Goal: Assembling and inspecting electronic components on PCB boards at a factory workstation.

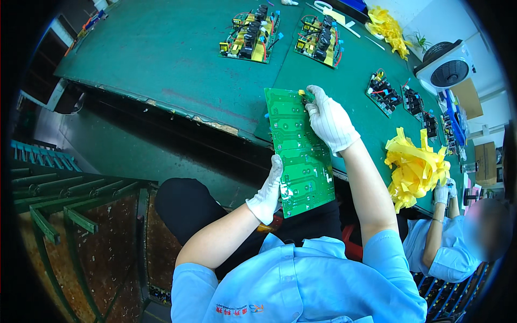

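A green circuit board (pixel 299 153) stands tilted in front of me, its soldered side facing me. My left hand (pixel 269 188), in a white glove, is closed on the board's lower left edge. Gloved likewise, my right hand (pixel 329 118) is at the upper right corner with thumb and fingers pinched together. What lies between those fingertips is too small to make out. Right beside them, a small yellow piece (pixel 301 92) shows at the board's top edge. The board's far side is mostly hidden.
Assembled circuit boards (pixel 250 35) lie on the green table (pixel 177 70), others farther right. A heap of yellow tape strips (pixel 412 167) sits at the right, near a co-worker's gloved hands (pixel 444 191). A fan (pixel 447 67) stands behind; a metal rack (pixel 81 215) is at left.
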A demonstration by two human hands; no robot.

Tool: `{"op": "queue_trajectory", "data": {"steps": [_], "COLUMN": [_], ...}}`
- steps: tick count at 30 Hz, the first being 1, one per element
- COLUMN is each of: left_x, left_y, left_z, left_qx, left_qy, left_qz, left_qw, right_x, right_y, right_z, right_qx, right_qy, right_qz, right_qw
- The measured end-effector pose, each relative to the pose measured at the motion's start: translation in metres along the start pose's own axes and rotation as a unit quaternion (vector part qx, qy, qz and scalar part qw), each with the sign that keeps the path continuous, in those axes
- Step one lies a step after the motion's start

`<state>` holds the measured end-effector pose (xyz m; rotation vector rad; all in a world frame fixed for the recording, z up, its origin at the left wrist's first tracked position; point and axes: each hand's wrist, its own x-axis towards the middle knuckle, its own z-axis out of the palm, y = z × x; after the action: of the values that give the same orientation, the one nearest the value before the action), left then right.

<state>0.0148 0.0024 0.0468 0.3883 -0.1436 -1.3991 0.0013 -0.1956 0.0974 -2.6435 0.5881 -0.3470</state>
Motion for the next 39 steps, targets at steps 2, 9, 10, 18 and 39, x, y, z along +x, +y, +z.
{"op": "queue_trajectory", "data": {"steps": [2, 9, 10, 18, 39], "left_x": [0.001, -0.001, -0.001, 0.001, -0.001], "left_y": [-0.003, -0.007, -0.006, -0.004, -0.001], "left_z": [-0.006, -0.007, -0.006, -0.003, -0.008], "left_qx": [-0.007, -0.021, -0.021, 0.001, 0.035], "left_qy": [-0.002, 0.009, 0.009, -0.003, -0.029], "left_qz": [-0.006, -0.008, -0.007, -0.002, -0.012], "left_qw": [1.0, 1.0, 1.0, 1.0, 0.999], "right_x": [0.002, 0.002, 0.001, 0.003, 0.009], "right_y": [0.002, 0.002, 0.002, 0.003, 0.008], "right_z": [0.002, -0.001, -0.002, 0.0, -0.014], "right_qx": [0.008, 0.019, 0.014, -0.004, 0.135], "right_qy": [0.003, 0.01, 0.003, -0.002, 0.002], "right_qz": [-0.004, -0.015, -0.009, -0.016, -0.038], "right_qw": [1.0, 1.0, 1.0, 1.0, 0.99]}}
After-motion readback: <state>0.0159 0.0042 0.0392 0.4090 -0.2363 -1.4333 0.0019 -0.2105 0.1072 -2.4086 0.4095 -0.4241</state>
